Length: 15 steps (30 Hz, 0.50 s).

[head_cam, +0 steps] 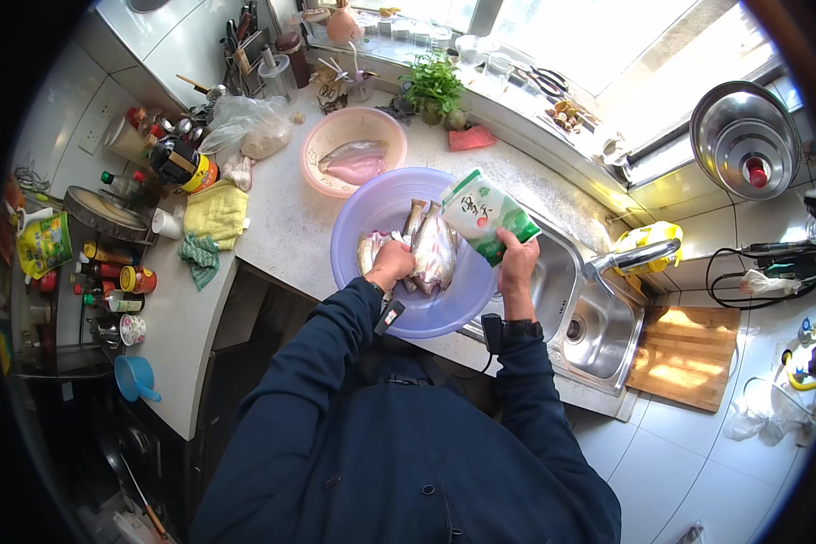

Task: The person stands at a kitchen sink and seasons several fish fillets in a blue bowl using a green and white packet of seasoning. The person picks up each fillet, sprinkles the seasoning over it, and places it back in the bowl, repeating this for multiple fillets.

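A purple plastic basin sits before me, partly over the sink's edge, with several silvery cleaned fish in it. My left hand is down inside the basin with curled fingers, against a smaller fish at the left; whether it grips anything is hidden. My right hand holds a green and white plastic packet by its lower corner, tilted above the basin's right rim. The packet bears printed writing. Behind the basin, a pink bowl contains more fish.
To the right are a steel double sink with a faucet and a wooden cutting board. A yellow cloth, condiment jars and a blue dipper stand at left. A potted plant is near the window.
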Each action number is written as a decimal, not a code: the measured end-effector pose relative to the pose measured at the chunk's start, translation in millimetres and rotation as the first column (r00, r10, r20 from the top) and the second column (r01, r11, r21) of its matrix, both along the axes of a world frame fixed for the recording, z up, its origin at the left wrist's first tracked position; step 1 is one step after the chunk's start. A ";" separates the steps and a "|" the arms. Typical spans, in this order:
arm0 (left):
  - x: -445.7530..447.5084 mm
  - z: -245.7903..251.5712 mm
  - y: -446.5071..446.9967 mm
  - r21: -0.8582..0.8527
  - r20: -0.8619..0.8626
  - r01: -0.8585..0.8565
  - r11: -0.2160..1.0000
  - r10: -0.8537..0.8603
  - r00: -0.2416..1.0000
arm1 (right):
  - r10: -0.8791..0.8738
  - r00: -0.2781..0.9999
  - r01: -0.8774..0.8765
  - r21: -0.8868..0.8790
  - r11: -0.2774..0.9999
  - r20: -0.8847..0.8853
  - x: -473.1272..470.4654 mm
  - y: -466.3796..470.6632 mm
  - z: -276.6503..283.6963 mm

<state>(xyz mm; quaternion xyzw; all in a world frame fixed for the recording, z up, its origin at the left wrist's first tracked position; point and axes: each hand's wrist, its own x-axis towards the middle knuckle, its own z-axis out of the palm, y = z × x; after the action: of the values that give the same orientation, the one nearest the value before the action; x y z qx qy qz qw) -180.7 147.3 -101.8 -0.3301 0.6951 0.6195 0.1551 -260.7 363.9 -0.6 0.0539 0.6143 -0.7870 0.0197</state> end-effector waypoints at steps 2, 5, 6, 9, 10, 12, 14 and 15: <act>-1.0 -4.5 -1.0 -0.027 0.004 -0.006 1.000 0.006 1.000 | -0.004 1.000 0.004 -0.004 1.000 -0.002 -2.4 0.0 0.2; -1.8 -11.0 -2.2 -0.096 -0.013 0.003 0.995 -0.005 1.000 | -0.017 1.000 0.017 -0.016 1.000 0.001 -4.8 1.6 -0.1; -2.2 -13.1 -2.9 -0.105 -0.009 0.016 0.994 -0.017 1.000 | -0.025 1.000 0.025 -0.018 1.000 0.005 -5.1 2.0 -0.4; -3.8 -18.8 -4.9 -0.130 -0.011 0.038 0.991 -0.040 0.999 | -0.036 0.999 0.036 -0.015 0.999 -0.003 -6.9 2.0 -1.0; -3.6 -20.2 -4.7 -0.139 -0.021 0.036 0.990 -0.040 0.999 | -0.031 1.000 0.031 -0.048 0.998 0.000 -7.1 2.4 -1.2; -3.4 -21.8 -4.8 -0.162 -0.027 0.044 0.986 -0.049 0.998 | -0.034 0.999 0.034 -0.043 0.999 -0.006 -7.8 2.7 -1.2; -2.7 -22.2 -4.8 -0.191 -0.018 0.061 0.980 -0.066 0.998 | -0.021 1.000 0.021 -0.057 0.998 -0.005 -8.4 2.4 -1.2; -2.4 -22.2 -4.9 -0.190 -0.007 0.068 0.979 -0.071 0.997 | -0.012 1.000 0.012 -0.056 0.998 -0.007 -8.5 2.3 -1.3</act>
<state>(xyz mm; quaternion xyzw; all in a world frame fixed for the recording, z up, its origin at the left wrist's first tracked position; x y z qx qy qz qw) -183.2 142.4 -124.0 -0.3146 0.7631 0.5469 0.1399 -269.2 366.3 -1.9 0.0541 0.5919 -0.8041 0.0141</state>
